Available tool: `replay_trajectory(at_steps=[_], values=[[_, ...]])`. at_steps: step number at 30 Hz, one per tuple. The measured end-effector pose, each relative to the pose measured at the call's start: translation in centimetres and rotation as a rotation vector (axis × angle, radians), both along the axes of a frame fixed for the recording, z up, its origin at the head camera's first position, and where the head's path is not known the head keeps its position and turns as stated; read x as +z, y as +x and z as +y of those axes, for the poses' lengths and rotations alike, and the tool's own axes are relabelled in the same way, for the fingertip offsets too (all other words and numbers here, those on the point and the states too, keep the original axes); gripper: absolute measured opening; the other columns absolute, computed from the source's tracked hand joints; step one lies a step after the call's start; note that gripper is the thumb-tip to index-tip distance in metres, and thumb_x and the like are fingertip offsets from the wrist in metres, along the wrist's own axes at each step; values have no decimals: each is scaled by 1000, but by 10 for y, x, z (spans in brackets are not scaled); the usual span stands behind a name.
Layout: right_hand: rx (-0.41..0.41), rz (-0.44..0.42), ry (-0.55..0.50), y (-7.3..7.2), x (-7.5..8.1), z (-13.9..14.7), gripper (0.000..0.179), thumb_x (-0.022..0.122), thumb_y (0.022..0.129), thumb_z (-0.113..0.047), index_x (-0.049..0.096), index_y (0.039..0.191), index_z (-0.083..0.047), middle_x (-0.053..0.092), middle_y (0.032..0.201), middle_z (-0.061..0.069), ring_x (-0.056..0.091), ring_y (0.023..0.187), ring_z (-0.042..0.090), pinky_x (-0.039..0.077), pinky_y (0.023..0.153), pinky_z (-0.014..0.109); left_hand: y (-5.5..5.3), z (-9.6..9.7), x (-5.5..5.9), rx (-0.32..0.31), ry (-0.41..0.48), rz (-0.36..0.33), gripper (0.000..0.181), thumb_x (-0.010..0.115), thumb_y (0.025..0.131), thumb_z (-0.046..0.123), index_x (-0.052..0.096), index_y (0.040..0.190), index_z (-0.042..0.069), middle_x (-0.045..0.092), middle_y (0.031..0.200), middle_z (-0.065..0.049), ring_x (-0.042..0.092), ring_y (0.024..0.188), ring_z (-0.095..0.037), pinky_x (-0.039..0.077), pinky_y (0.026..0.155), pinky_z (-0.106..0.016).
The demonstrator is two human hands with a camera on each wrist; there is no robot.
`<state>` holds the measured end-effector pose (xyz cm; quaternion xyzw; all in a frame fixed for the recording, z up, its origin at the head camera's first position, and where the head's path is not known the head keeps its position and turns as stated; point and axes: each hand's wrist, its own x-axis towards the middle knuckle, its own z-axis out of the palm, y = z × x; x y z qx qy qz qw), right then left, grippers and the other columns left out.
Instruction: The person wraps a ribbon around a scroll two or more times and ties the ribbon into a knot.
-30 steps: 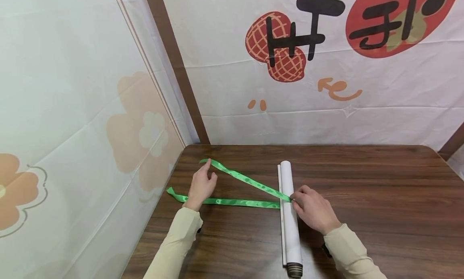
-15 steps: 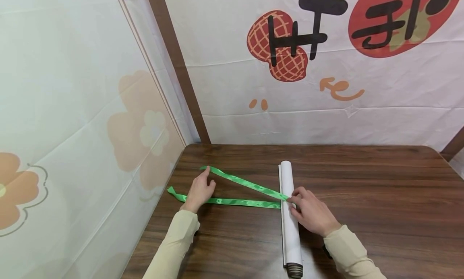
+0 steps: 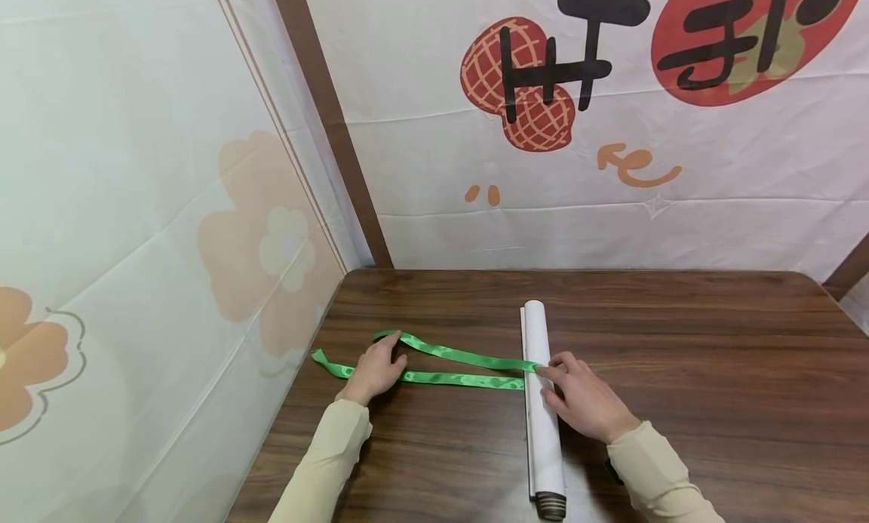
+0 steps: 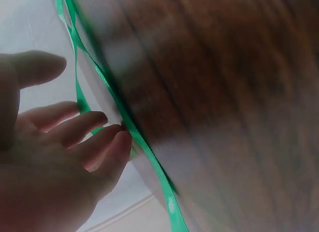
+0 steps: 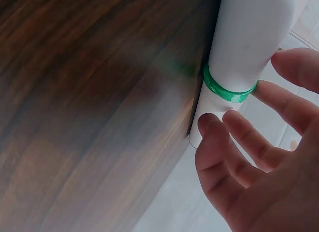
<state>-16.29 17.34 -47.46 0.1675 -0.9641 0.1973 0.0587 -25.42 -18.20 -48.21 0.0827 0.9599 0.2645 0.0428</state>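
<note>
A long white paper roll [image 3: 545, 447] lies lengthwise on the table, with a green satin ribbon [image 5: 227, 94] passing round it. Two strands of the ribbon stretch left from the roll: a far strand [image 3: 462, 355] and a near strand [image 3: 468, 380]. My left hand [image 3: 371, 372] has its index fingertip at the far strand's outer end, its thumb standing apart; the forearm reaches in below the near strand. In the right wrist view, my right hand [image 5: 269, 162] is loosely spread beside the roll, one fingertip touching the ribbon on it.
The brown wood-grain table [image 3: 713, 357] extends to the right of the roll. White printed cloth [image 3: 421, 146] hangs behind it and another printed cloth [image 3: 136, 206] lines the left side. A dark ringed end [image 3: 552, 506] shows at the roll's near tip.
My left hand has come down toward me, bringing the far strand closer to the near one and leaving it slacker. My right fingers have loosened from the ribbon and spread over the roll.
</note>
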Motion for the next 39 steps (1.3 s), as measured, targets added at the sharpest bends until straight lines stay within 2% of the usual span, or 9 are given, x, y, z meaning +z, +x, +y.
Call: replay_trajectory(at_steps=[5, 9, 15, 18, 25, 31, 39], values=[[21, 6, -12, 1, -1, 1, 33, 59, 95, -21, 64, 126, -12, 55, 117, 11, 56, 102, 28, 50, 80, 43, 3, 2, 2, 3, -36, -6, 57, 54, 97, 22, 36, 148, 3, 39, 150, -19, 38, 137, -40, 28, 107, -65], [32, 9, -20, 2, -3, 2, 34, 58, 95, -21, 63, 128, -13, 55, 115, 12, 57, 102, 29, 50, 78, 44, 7, 4, 4, 23, -65, -1, 54, 56, 96, 20, 40, 145, 4, 42, 148, -21, 41, 134, -42, 30, 104, -66], [31, -7, -33, 3, -7, 2, 35, 56, 96, -21, 61, 131, -14, 56, 115, 13, 57, 102, 28, 50, 75, 42, 12, 5, 5, 80, -96, 42, 36, 61, 92, 14, 57, 127, 9, 43, 133, -25, 54, 112, -43, 40, 89, -59], [29, -24, -29, 3, -8, 2, 36, 56, 97, -21, 60, 132, -15, 56, 115, 12, 57, 99, 26, 50, 75, 41, 14, 3, 7, 108, -99, 36, 30, 63, 91, 14, 60, 121, 9, 42, 131, -25, 52, 113, -43, 39, 88, -59], [25, -27, -15, 4, -6, 4, 37, 55, 97, -22, 58, 133, -14, 61, 118, 14, 59, 108, 35, 49, 87, 50, 18, -3, 10, 170, -135, 16, 24, 62, 93, 21, 64, 113, 9, 51, 121, -22, 52, 109, -41, 39, 87, -61], [31, -20, -8, 4, -5, 5, 38, 55, 97, -22, 58, 134, -14, 62, 120, 16, 59, 109, 38, 49, 89, 52, 24, -4, 15, 132, -186, -4, 25, 70, 87, 24, 67, 107, 9, 56, 110, -18, 53, 106, -40, 44, 83, -59], [21, -1, -10, 5, -7, 5, 39, 55, 97, -21, 57, 135, -15, 62, 120, 16, 58, 110, 38, 49, 89, 53, 30, 2, 18, 88, -204, -23, 33, 78, 80, 25, 68, 106, 7, 56, 107, -17, 53, 103, -40, 44, 83, -58]])
